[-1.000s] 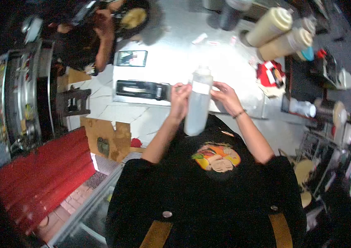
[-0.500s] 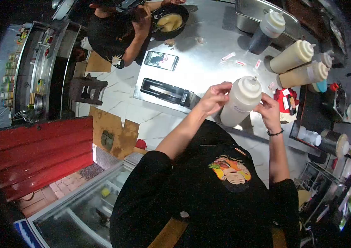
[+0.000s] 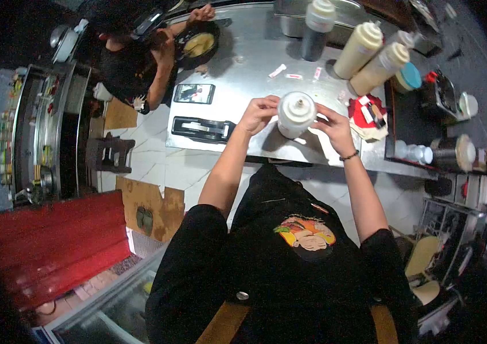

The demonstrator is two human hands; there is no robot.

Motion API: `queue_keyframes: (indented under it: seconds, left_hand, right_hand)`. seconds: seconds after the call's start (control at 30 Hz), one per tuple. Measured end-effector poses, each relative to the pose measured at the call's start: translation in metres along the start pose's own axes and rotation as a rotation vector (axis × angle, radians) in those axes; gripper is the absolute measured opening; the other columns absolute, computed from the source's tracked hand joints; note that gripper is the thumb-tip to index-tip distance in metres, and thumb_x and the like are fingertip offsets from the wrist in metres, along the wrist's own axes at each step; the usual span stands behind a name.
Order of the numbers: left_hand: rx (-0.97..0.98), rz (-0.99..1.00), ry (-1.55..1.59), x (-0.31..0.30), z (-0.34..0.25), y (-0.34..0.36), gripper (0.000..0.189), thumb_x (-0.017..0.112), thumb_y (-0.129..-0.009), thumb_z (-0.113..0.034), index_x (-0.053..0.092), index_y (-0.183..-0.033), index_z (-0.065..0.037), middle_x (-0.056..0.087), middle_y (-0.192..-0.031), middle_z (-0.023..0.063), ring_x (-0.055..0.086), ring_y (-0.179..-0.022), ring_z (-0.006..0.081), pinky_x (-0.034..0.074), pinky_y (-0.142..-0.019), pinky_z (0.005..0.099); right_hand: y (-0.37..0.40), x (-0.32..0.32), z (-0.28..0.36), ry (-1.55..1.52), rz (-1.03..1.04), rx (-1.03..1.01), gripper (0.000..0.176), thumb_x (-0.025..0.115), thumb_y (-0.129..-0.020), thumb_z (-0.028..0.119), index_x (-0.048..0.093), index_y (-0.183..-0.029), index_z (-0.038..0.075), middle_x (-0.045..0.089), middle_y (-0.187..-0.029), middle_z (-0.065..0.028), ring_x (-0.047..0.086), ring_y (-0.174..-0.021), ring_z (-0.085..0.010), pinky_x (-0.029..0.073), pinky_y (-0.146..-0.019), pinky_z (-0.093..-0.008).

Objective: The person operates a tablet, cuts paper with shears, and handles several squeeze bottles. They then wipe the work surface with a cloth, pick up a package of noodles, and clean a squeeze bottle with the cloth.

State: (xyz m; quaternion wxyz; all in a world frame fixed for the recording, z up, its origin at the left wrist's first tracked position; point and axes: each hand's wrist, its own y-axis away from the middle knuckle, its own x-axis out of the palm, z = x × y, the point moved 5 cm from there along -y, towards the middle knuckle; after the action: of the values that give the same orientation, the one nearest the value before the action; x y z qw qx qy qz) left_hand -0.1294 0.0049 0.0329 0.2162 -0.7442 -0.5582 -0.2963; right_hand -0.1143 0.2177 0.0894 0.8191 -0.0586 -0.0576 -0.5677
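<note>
A translucent white squeeze bottle point(image 3: 295, 121) with a nozzle cap stands upright near the front edge of the steel table point(image 3: 243, 94), seen from above. My left hand point(image 3: 259, 114) grips its left side with the fingertips, and my right hand point(image 3: 333, 129) does the same on the right. Part of the bottle's body is hidden under its cap from this angle. Behind it lie several small white strips with red print point(image 3: 294, 77). Close to my right hand is a red and cream cloth-like bundle point(image 3: 364, 131) with small items on top.
A tape dispenser point(image 3: 202, 129) and a phone point(image 3: 195, 93) lie to the left. Another person point(image 3: 140, 74) works over a black pan point(image 3: 212, 46) of yellowish food. Sauce-filled squeeze bottles point(image 3: 358, 50) and a dark one point(image 3: 315, 40) stand at the back right, near a metal pan point(image 3: 289, 26).
My hands have brought the bottle farther over the table and turned it from tilted to upright. The whole view has shifted, so the table sits farther left.
</note>
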Motion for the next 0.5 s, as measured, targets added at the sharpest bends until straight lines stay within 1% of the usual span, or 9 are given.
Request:
queue_keyframes:
  seconds: [0.13,0.17,0.23,0.3,0.33,0.37,0.4,0.47,0.5]
  left_hand:
    - [0.063,-0.255,-0.193,-0.011,0.0,0.008,0.021,0.058,-0.075,0.009,0.061,-0.095,0.006,0.059,-0.103,0.0149,0.056,-0.095,0.0204,0.045,-0.086,0.0289]
    - [0.094,-0.36,-0.213,-0.009,0.0,0.015,0.023,0.058,-0.076,0.007,0.059,-0.099,0.006,0.059,-0.104,0.0148,0.056,-0.095,0.0199,0.045,-0.086,0.0285]
    - [0.124,-0.569,-0.31,-0.004,-0.003,0.038,0.034,0.059,-0.079,0.0,0.053,-0.112,0.005,0.06,-0.104,0.0125,0.056,-0.096,0.0181,0.044,-0.085,0.026]
    - [0.045,-0.656,-0.404,-0.01,0.01,0.076,0.029,0.059,-0.079,-0.002,0.054,-0.107,0.004,0.06,-0.102,0.0111,0.058,-0.092,0.0174,0.046,-0.08,0.0263]
    - [0.038,-0.485,-0.528,-0.008,0.015,0.093,0.026,0.058,-0.08,-0.003,0.054,-0.105,0.004,0.06,-0.099,0.0107,0.058,-0.089,0.017,0.047,-0.078,0.0271]
    - [-0.113,-0.378,-0.69,0.006,0.022,0.109,0.024,0.057,-0.082,-0.002,0.054,-0.104,0.004,0.06,-0.099,0.0103,0.059,-0.086,0.0165,0.047,-0.079,0.0272]
    - [-0.291,-0.26,-0.671,0.007,0.041,0.129,0.02,0.055,-0.084,-0.002,0.055,-0.103,0.003,0.06,-0.1,0.0097,0.058,-0.087,0.015,0.047,-0.082,0.0276]
    - [-0.442,0.082,-0.631,0.021,0.077,0.165,0.019,0.056,-0.086,-0.006,0.056,-0.104,0.001,0.059,-0.106,0.0076,0.056,-0.092,0.0133,0.045,-0.085,0.0274]
    - [-0.547,0.25,-0.66,0.024,0.096,0.175,0.022,0.056,-0.087,-0.01,0.056,-0.106,0.001,0.058,-0.11,0.0068,0.055,-0.095,0.0138,0.044,-0.087,0.0277]
  right_hand:
    - [0.006,0.0,0.009,0.074,0.0,-0.063,0.036,0.064,-0.076,-0.001,0.061,-0.111,0.004,0.062,-0.11,-0.0087,0.058,-0.092,-0.0128,0.046,-0.084,-0.0259]
    - [0.011,0.0,0.008,0.054,-0.02,-0.019,0.037,0.065,-0.076,-0.002,0.058,-0.112,-0.002,0.06,-0.111,-0.009,0.057,-0.095,-0.0135,0.046,-0.085,-0.0277]
    - [0.026,-0.006,0.006,0.066,-0.073,-0.065,0.037,0.062,-0.08,0.001,0.057,-0.117,0.003,0.06,-0.112,-0.0066,0.057,-0.094,-0.0134,0.045,-0.085,-0.0264]
    - [0.064,-0.025,-0.004,0.365,-0.214,0.063,0.039,0.064,-0.081,0.012,0.054,-0.118,0.002,0.058,-0.112,-0.0069,0.054,-0.093,-0.0101,0.047,-0.08,-0.0247]
    - [0.086,-0.033,-0.013,0.199,-0.287,0.122,0.036,0.064,-0.082,0.015,0.056,-0.115,0.002,0.061,-0.102,-0.004,0.054,-0.085,-0.009,0.047,-0.077,-0.0245]
    - [0.111,-0.047,-0.033,0.361,-0.328,0.297,0.03,0.064,-0.082,0.015,0.058,-0.109,0.003,0.061,-0.089,0.0001,0.055,-0.077,-0.0077,0.047,-0.072,-0.0233]
    - [0.136,-0.045,-0.041,0.088,-0.39,0.186,0.025,0.065,-0.082,0.016,0.06,-0.104,0.005,0.061,-0.082,0.0021,0.054,-0.071,-0.0072,0.045,-0.068,-0.0209]
    - [0.194,-0.054,-0.074,0.297,-0.315,0.37,0.019,0.065,-0.08,0.015,0.061,-0.096,0.004,0.063,-0.085,-0.0018,0.058,-0.078,-0.0105,0.047,-0.072,-0.0272]
    - [0.238,-0.066,-0.142,0.35,-0.248,0.411,0.018,0.064,-0.081,0.014,0.06,-0.094,0.003,0.064,-0.091,-0.0054,0.061,-0.083,-0.0153,0.048,-0.076,-0.0301]
